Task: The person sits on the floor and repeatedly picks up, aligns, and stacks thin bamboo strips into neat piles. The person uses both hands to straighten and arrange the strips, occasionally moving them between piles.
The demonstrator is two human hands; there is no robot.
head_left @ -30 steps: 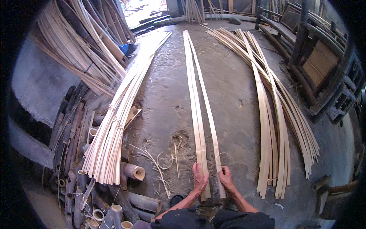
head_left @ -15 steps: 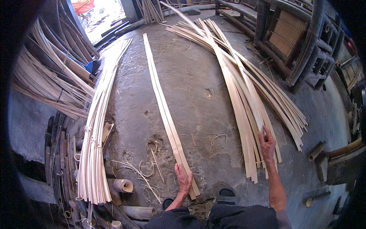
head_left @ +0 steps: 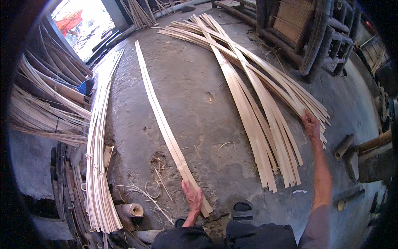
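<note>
A long pale bamboo strip pair [head_left: 166, 128] lies flat on the grey concrete floor [head_left: 199, 83], running from the bright doorway at the upper left down to the person's knees. The left hand [head_left: 192, 197] rests palm-down on the near end of this strip pair, fingers spread flat rather than curled round it; whether it presses or merely touches cannot be told. Far to the right of the strip pair, the right hand [head_left: 311, 123] reaches out at the end of a straight arm and lies on the edge of a fanned heap of pale split bamboo slats [head_left: 257, 108]; its fingers are partly hidden among the slats, so whether they close on one cannot be told. The two hands are well apart. Left of the strip pair, a tied bundle of thin pale bamboo strips [head_left: 97, 166] curves along the floor's edge, its far end lost in the glare of the doorway. Beyond that bundle, stacks of darker bamboo are cut off by the dark rim of the picture. Near the bundle's lower end lies a short hollow bamboo tube [head_left: 132, 209]. Behind the slat heap, a dark bamboo furniture frame [head_left: 315, 33] is only partly in view. A dark sandal [head_left: 242, 207] shows just right of the left hand, the legs below it cropped.
</note>
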